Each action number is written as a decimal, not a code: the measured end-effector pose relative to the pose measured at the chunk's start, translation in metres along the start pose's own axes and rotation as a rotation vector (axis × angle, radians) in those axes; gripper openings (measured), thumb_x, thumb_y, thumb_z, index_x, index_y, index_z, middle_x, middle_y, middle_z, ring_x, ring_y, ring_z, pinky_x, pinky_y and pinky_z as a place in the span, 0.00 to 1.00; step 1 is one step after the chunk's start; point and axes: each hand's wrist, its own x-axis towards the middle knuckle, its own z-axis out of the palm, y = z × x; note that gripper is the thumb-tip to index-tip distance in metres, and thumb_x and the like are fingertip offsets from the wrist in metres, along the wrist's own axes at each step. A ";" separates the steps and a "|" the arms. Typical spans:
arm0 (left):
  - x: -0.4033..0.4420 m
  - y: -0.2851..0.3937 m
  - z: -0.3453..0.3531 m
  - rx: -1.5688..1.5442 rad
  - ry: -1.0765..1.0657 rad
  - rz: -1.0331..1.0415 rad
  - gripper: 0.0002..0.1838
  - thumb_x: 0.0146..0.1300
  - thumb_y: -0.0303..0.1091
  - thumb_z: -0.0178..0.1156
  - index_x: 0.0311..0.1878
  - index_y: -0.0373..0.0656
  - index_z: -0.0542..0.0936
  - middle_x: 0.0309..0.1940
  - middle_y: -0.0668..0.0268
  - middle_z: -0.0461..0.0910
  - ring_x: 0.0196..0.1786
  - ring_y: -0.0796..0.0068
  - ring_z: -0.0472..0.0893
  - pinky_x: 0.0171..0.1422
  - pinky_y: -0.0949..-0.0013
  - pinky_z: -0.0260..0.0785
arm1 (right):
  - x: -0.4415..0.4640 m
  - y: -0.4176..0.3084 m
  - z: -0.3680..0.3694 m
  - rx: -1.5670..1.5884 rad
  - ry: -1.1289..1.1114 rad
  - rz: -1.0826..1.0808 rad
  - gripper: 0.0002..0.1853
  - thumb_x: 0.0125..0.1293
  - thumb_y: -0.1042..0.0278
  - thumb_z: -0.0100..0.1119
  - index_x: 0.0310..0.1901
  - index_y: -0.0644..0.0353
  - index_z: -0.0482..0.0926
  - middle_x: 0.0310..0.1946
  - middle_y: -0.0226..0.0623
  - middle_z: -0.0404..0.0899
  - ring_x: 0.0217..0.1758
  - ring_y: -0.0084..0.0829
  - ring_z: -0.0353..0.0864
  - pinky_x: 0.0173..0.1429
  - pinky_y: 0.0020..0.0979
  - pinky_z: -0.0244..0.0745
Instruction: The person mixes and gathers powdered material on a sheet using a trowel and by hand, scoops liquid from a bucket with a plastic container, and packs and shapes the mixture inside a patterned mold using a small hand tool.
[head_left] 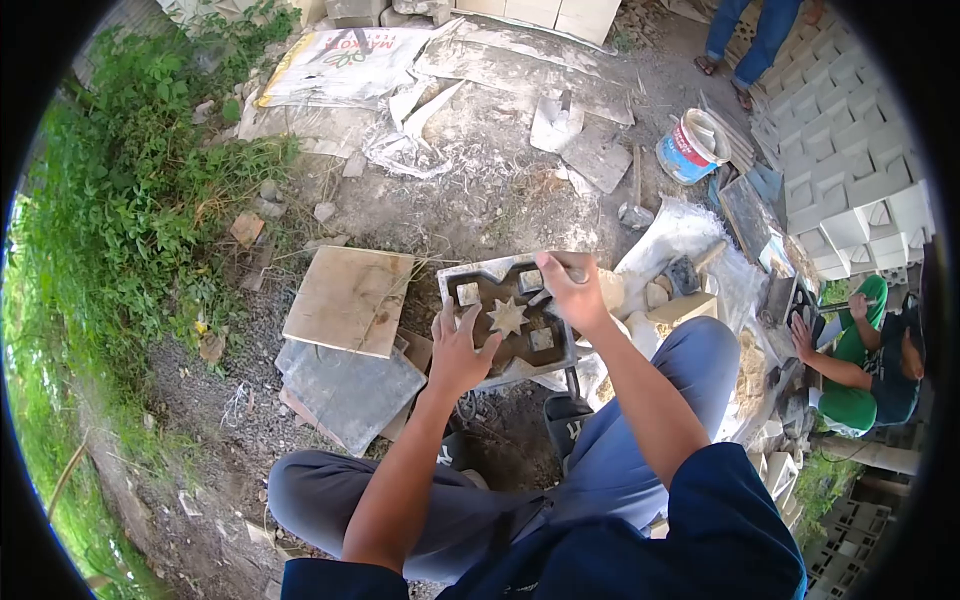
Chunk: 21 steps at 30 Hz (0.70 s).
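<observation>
A square metal block mould [505,318] lies in front of my knees, with a pale star-shaped piece [508,317] at its middle and small square pieces near its corners. Over its left side rests my left hand [459,354], fingers spread and touching the frame and inner part. My right hand [573,291] is closed at the mould's upper right; a small greyish end shows by its fingers, but what it holds is largely hidden. Left of the mould, a square tan board [349,300] overlaps a grey slab [352,391].
On the right, another person [868,350] sits working near a stack of pale pierced blocks [850,175]. A paint bucket [692,147] and a trowel [557,122] are farther ahead. Rubble and tools lie on white sacking [672,228]. Someone's legs [748,40] show at the top right.
</observation>
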 end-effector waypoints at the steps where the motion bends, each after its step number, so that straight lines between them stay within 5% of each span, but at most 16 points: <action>1: -0.001 0.003 -0.001 -0.001 -0.030 -0.042 0.37 0.67 0.53 0.67 0.75 0.50 0.71 0.80 0.36 0.51 0.81 0.30 0.52 0.81 0.39 0.52 | 0.008 0.010 0.002 -0.115 -0.054 -0.086 0.28 0.77 0.59 0.61 0.19 0.64 0.65 0.16 0.20 0.57 0.23 0.15 0.54 0.26 0.32 0.51; 8: 0.002 0.004 0.001 0.000 -0.031 -0.054 0.37 0.67 0.54 0.67 0.75 0.49 0.71 0.80 0.36 0.51 0.81 0.32 0.52 0.83 0.41 0.50 | 0.005 0.025 -0.010 0.057 -0.031 -0.097 0.27 0.77 0.53 0.62 0.25 0.69 0.82 0.15 0.22 0.64 0.22 0.14 0.58 0.25 0.29 0.52; 12: 0.008 0.006 0.002 0.044 -0.067 -0.048 0.36 0.67 0.53 0.67 0.75 0.49 0.72 0.80 0.36 0.51 0.81 0.32 0.52 0.83 0.41 0.50 | 0.012 0.053 -0.001 0.037 0.337 -0.109 0.26 0.75 0.53 0.65 0.25 0.70 0.81 0.17 0.25 0.70 0.25 0.17 0.66 0.30 0.30 0.62; 13: 0.009 0.006 0.002 0.032 -0.056 -0.050 0.36 0.68 0.53 0.67 0.75 0.49 0.72 0.80 0.36 0.51 0.81 0.32 0.52 0.83 0.41 0.49 | 0.007 0.028 -0.021 0.068 0.033 -0.063 0.25 0.73 0.53 0.67 0.28 0.69 0.82 0.21 0.28 0.75 0.29 0.19 0.71 0.35 0.30 0.67; 16: -0.001 0.004 0.000 -0.004 -0.046 -0.071 0.37 0.68 0.52 0.67 0.76 0.49 0.71 0.80 0.35 0.51 0.81 0.31 0.51 0.82 0.40 0.49 | -0.010 0.016 -0.021 0.145 -0.247 0.049 0.23 0.72 0.52 0.70 0.30 0.67 0.81 0.27 0.32 0.79 0.34 0.22 0.76 0.41 0.31 0.73; 18: 0.001 0.012 0.000 0.007 -0.048 -0.045 0.37 0.68 0.54 0.66 0.76 0.50 0.70 0.80 0.36 0.51 0.80 0.29 0.52 0.81 0.39 0.52 | -0.006 0.030 0.004 -0.083 0.254 -0.220 0.25 0.75 0.54 0.65 0.25 0.66 0.77 0.21 0.26 0.70 0.28 0.20 0.71 0.34 0.28 0.67; 20: 0.005 0.015 0.004 0.008 -0.044 -0.026 0.37 0.68 0.53 0.66 0.76 0.50 0.70 0.80 0.36 0.50 0.80 0.30 0.52 0.81 0.39 0.52 | 0.008 0.041 -0.004 -0.002 0.253 -0.055 0.26 0.78 0.54 0.61 0.24 0.65 0.75 0.16 0.22 0.62 0.22 0.18 0.62 0.28 0.29 0.55; 21: 0.005 0.010 0.004 0.017 -0.045 -0.030 0.36 0.68 0.52 0.67 0.76 0.49 0.71 0.80 0.35 0.50 0.81 0.31 0.52 0.82 0.40 0.52 | 0.006 0.026 -0.018 0.170 0.029 -0.067 0.26 0.78 0.53 0.61 0.24 0.63 0.73 0.17 0.22 0.63 0.23 0.18 0.61 0.28 0.29 0.54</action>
